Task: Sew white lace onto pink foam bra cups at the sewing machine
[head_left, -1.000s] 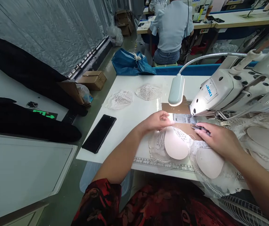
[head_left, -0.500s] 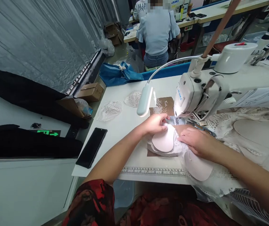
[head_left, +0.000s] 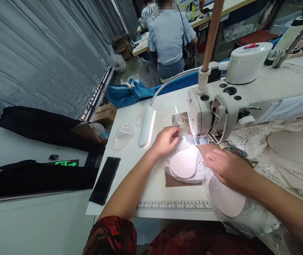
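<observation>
Left hand: left hand is curling half-closed, thumb near index, fingertips meeting the upper left edge of the lace; can't tell if it's pinching or just pressing.
Right hand: right hand is bunching its fingers palm-down, tips landing on lace between the two pads; can't see whether cloth is caught under them.
Snips: snips are showing just behind the right knuckles; can't tell if palmed or lying loose.
Lace piece: white lace with a pale front pad is lying between the hands, upper edge by the needle area of the sewing machine.
Handling: probably very light; lace looking limp, stretchy, easy to snag or pucker; pad likely soft but keeping its curve, maybe sliding on the smooth sheet.
Hold points: lace margin either side of the pad is looking best, fingertips flat, clear of the needle; squeezing the pad would likely crease it.
Arms: left forearm is angling up from lower left, right one reaching in from lower right, wrists staying low.
Second pad: second pad is sitting below the right hand.
Desk: desk is carrying a phone at left.
</observation>
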Motion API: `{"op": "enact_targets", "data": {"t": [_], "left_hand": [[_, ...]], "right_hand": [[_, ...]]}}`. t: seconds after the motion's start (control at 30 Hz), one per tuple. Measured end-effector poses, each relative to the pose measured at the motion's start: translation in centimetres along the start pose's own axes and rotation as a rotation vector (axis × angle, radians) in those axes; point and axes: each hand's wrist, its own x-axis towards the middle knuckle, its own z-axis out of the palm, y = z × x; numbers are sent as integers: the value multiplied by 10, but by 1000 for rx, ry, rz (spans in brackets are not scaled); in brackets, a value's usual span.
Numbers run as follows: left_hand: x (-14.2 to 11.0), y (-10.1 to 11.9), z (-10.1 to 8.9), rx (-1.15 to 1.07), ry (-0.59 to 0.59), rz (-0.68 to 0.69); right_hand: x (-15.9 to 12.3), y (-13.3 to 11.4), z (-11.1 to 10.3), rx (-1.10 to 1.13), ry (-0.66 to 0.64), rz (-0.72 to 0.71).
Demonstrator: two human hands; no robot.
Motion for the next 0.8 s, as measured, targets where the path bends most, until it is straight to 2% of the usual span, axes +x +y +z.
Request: {"op": "enact_targets", "data": {"t": [0.07, 0.17, 0.27, 0.37, 0.5, 0.8], "left_hand": [[-14, 16, 3, 87, 59, 34], [-36, 35, 18, 211, -65, 119], [-45, 36, 37, 280, -175, 191], [-40, 24, 45, 299, -167, 245], [-25, 10, 37, 364, -189, 350], [-7, 7, 27, 534, -271, 386]], "right_hand": [[0, -1, -1, -1, 14, 14], [0, -2, -3, -24, 40, 16], [1, -2, -2, -64, 62, 42], [3, -4, 1, -91, 94, 62], [7, -5, 5, -156, 121, 92], [17, -6, -2, -163, 91, 181]]}}
